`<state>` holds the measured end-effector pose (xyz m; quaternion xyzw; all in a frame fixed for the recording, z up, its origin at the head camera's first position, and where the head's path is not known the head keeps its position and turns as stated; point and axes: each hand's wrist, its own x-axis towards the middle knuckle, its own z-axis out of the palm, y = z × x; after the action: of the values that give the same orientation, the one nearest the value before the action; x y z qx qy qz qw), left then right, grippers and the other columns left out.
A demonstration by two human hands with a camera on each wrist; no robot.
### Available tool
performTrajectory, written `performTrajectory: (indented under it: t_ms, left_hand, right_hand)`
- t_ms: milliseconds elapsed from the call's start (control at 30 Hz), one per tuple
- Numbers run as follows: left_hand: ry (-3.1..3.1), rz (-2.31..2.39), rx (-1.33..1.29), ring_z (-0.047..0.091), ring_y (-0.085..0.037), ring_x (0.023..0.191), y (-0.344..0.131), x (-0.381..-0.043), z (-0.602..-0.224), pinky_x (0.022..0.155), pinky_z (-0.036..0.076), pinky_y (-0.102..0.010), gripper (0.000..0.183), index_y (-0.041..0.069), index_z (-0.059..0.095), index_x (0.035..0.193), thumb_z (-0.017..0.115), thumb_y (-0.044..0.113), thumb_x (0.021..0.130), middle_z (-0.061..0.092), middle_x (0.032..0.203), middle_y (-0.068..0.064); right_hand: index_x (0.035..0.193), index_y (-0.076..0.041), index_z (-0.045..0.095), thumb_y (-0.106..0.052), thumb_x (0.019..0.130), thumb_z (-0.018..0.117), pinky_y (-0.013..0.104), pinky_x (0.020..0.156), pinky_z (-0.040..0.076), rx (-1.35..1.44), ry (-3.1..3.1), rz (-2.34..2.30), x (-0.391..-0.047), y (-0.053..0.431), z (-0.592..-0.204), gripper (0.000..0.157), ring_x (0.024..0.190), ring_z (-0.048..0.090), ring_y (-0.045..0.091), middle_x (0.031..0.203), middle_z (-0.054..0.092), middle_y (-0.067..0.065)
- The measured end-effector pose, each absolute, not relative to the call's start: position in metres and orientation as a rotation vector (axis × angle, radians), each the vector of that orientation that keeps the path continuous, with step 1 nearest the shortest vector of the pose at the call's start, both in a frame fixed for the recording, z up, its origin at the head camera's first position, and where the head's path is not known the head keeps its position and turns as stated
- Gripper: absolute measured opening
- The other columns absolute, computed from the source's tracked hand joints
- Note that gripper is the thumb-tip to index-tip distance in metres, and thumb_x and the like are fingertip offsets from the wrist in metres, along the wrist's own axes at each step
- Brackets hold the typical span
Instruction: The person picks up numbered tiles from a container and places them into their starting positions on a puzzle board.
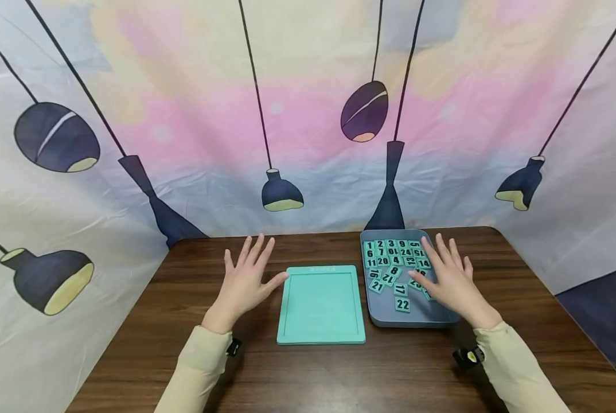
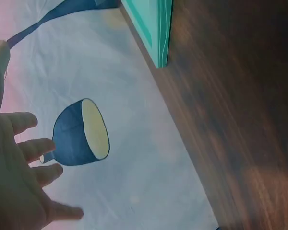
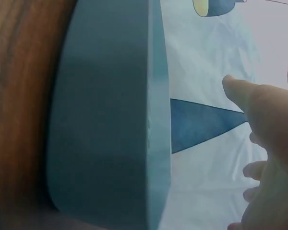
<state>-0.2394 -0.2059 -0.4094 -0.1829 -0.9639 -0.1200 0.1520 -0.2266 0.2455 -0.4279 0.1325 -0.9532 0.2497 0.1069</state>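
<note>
My left hand (image 1: 243, 284) is held up with its fingers spread, just left of a flat turquoise square frame board (image 1: 320, 307) with a raised rim. Nothing is in that hand; in the left wrist view the same hand (image 2: 19, 167) hangs apart from the board's corner (image 2: 158, 43). Over the right part of a grey-blue tray (image 1: 385, 318) hovers my right hand (image 1: 455, 281), fingers spread and holding nothing. Turquoise number tiles (image 1: 402, 304) lie in the tray, some in rows at the back, others scattered and tilted. Some tiles are hidden under the right hand.
Board and tray stand on a dark brown wooden table (image 1: 308, 378), with a narrow gap between them. A curtain (image 1: 318, 115) printed with lamps hangs behind the table's far edge. The tray's side wall (image 3: 105, 115) rises above the tabletop.
</note>
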Motion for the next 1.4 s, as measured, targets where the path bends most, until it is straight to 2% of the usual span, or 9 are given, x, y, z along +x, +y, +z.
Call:
performTrajectory:
  t_ms: [167,400,633,800,933,1133,1400]
  left_hand:
    - [-2.795,-0.413,-0.647,0.012,-0.035,0.153,-0.208,-0.236,-0.415,0.116,0.006,-0.068,0.093,0.014,0.023,0.162,0.059,0.065,0.094,0.021,0.166,-0.013]
    - [-2.839,-0.451,-0.843,0.020,-0.034,0.152,-0.208,-0.227,-0.431,0.119,0.017,-0.058,0.097,0.006,0.026,0.160,0.062,0.064,0.092,0.026,0.163,-0.019]
    - [-2.943,-0.398,-1.025,0.024,-0.035,0.150,-0.204,-0.211,-0.450,0.119,0.023,-0.051,0.099,0.000,0.028,0.158,0.058,0.066,0.092,0.027,0.162,-0.021]
    - [-2.981,-0.404,-1.061,0.024,-0.032,0.151,-0.200,-0.202,-0.456,0.121,0.020,-0.049,0.096,0.000,0.030,0.157,0.060,0.064,0.093,0.029,0.162,-0.020]
    - [-2.995,-0.378,-1.069,0.024,-0.031,0.151,-0.200,-0.198,-0.456,0.121,0.019,-0.048,0.095,0.000,0.030,0.158,0.059,0.064,0.093,0.028,0.162,-0.019]
    - [-3.038,-0.392,-1.076,0.026,-0.028,0.151,-0.203,-0.194,-0.460,0.120,0.022,-0.049,0.096,0.002,0.032,0.158,0.054,0.069,0.093,0.029,0.162,-0.017]
    - [-3.086,-0.441,-1.041,0.027,-0.032,0.150,-0.210,-0.189,-0.460,0.117,0.029,-0.050,0.094,0.003,0.034,0.157,0.053,0.069,0.094,0.031,0.162,-0.016]
  right_hand:
    - [0.164,-0.013,0.013,-0.045,0.100,0.063,0.079,0.106,0.006,0.436,-2.804,0.745,-0.234,0.249,-0.416,0.087,0.152,-0.002,0.045,0.165,0.008,0.028]
    - [0.160,0.002,0.021,-0.037,0.101,0.063,0.070,0.110,0.023,0.517,-2.805,0.773,-0.248,0.258,-0.398,0.082,0.148,0.016,0.049,0.161,0.022,0.030]
    - [0.160,-0.002,0.025,-0.039,0.104,0.057,0.066,0.103,0.036,0.580,-2.809,0.813,-0.277,0.255,-0.381,0.074,0.136,0.039,0.050,0.155,0.035,0.030]
    - [0.158,-0.003,0.031,-0.041,0.105,0.055,0.066,0.105,0.036,0.598,-2.853,0.840,-0.298,0.246,-0.373,0.070,0.138,0.037,0.048,0.155,0.036,0.029]
    - [0.156,-0.001,0.035,-0.037,0.105,0.057,0.065,0.107,0.035,0.637,-2.857,0.864,-0.316,0.236,-0.374,0.066,0.139,0.037,0.047,0.154,0.038,0.029]
    - [0.152,0.003,0.041,-0.028,0.104,0.060,0.064,0.107,0.036,0.680,-2.872,0.911,-0.342,0.220,-0.384,0.061,0.139,0.037,0.047,0.151,0.042,0.029]
    - [0.150,0.003,0.045,-0.024,0.103,0.061,0.060,0.105,0.040,0.626,-2.991,1.015,-0.361,0.202,-0.412,0.056,0.137,0.041,0.046,0.150,0.045,0.026]
